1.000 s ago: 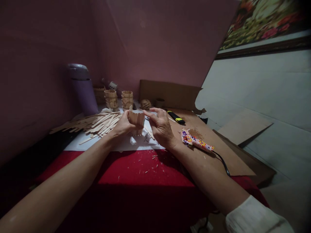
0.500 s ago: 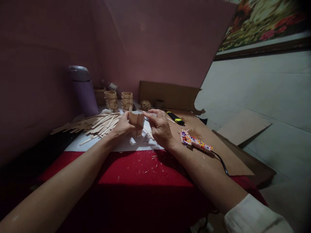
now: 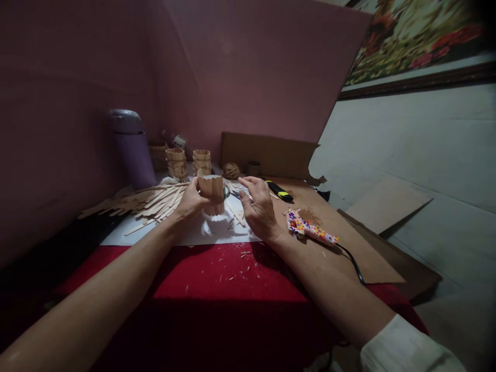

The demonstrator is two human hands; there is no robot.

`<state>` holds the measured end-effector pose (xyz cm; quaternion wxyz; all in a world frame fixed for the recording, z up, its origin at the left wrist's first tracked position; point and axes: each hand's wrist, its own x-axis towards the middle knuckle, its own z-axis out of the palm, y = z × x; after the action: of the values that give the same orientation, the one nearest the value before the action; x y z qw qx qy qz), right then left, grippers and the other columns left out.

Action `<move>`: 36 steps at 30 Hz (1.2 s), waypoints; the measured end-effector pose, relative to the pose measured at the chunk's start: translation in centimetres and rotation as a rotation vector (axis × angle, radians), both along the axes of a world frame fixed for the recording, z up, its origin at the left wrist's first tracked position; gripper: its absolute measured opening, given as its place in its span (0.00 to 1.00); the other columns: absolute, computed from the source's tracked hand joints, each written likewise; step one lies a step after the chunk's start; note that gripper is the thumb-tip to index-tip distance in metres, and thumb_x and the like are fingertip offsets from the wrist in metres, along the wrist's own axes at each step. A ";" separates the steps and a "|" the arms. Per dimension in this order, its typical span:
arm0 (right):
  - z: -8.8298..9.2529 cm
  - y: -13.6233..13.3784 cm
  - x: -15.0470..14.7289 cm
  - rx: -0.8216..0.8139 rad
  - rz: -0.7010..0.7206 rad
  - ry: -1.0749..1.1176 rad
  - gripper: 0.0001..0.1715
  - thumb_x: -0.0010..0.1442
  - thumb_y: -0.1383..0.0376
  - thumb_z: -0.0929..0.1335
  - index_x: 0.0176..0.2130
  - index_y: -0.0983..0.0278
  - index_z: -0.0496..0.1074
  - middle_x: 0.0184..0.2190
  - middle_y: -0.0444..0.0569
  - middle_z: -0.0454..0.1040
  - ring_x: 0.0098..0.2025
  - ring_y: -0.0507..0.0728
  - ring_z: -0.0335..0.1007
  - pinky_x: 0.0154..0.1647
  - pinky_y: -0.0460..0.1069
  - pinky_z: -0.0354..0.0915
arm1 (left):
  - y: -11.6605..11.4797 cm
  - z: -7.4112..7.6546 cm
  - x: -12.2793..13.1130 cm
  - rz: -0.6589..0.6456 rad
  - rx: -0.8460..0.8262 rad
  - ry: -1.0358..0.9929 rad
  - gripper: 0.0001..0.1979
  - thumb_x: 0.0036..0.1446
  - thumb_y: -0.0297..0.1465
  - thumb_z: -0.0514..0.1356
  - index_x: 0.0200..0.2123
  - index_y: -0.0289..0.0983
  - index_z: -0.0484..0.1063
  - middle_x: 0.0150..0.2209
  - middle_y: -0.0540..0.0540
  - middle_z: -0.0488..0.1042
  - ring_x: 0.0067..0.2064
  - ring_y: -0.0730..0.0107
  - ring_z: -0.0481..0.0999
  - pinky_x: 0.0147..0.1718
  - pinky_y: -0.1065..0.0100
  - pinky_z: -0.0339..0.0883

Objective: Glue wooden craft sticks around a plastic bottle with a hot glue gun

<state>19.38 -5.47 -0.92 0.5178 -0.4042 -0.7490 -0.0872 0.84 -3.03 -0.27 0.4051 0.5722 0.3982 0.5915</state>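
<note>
My left hand [image 3: 190, 199] is closed round the side of a cup made of wooden craft sticks [image 3: 212, 195], held upright above the white paper. One stick stands a little higher than the others at the cup's left rim. My right hand [image 3: 259, 205] is to the right of the cup, apart from it, with thumb and fingers spread and nothing visible between them. Loose craft sticks [image 3: 157, 202] lie in a heap beyond my left wrist. Between cup and right hand, a few sticks and what looks like a pair of scissors [image 3: 234, 194] are partly hidden.
Two finished-looking stick cups [image 3: 177, 164] stand behind, near a purple flask [image 3: 135, 157]. A twine ball [image 3: 231, 170] sits before upright cardboard [image 3: 267, 150]. A yellow-black utility knife [image 3: 279, 191] and a flower-patterned glue gun [image 3: 310, 228] with a cord lie right. Scraps litter the red cloth [image 3: 217, 279].
My right hand's fingers have come away from the cup's rim, leaving a gap. My left hand has shifted slightly left with the cup.
</note>
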 end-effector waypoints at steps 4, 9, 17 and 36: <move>-0.3 0.1 0.1 -0.017 0.013 0.027 0.19 0.68 0.61 0.61 0.52 0.64 0.73 0.49 0.58 0.71 0.53 0.63 0.65 0.57 0.61 0.61 | 0.0 -0.4 0.0 -0.006 -0.007 0.108 0.32 0.25 0.31 0.75 0.37 0.37 0.67 0.34 0.50 0.72 0.35 0.64 0.71 0.34 0.64 0.66; -0.4 0.2 0.1 -0.030 0.028 0.053 0.18 0.68 0.60 0.61 0.51 0.63 0.73 0.49 0.57 0.72 0.53 0.63 0.66 0.57 0.62 0.62 | 0.0 -0.7 0.1 0.014 -0.007 0.140 0.30 0.27 0.31 0.74 0.37 0.36 0.68 0.34 0.48 0.73 0.35 0.64 0.71 0.34 0.63 0.65; -0.4 0.2 0.2 -0.022 0.037 0.056 0.18 0.68 0.60 0.62 0.51 0.63 0.74 0.48 0.57 0.72 0.52 0.63 0.66 0.56 0.62 0.63 | -0.3 -0.4 0.1 -0.030 -0.023 0.134 0.33 0.29 0.32 0.74 0.41 0.37 0.66 0.39 0.47 0.73 0.40 0.60 0.73 0.41 0.60 0.67; -0.4 0.3 0.3 -0.018 0.033 0.059 0.17 0.66 0.61 0.63 0.50 0.64 0.73 0.47 0.58 0.72 0.52 0.64 0.66 0.56 0.62 0.63 | -1.4 0.0 0.6 -0.086 -0.075 0.073 0.33 0.30 0.26 0.70 0.42 0.38 0.61 0.33 0.51 0.70 0.31 0.67 0.70 0.28 0.67 0.64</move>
<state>19.69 -5.19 -1.31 0.5373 -0.3988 -0.7407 -0.0599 1.49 -4.42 -0.26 0.4367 0.5942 0.4098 0.5370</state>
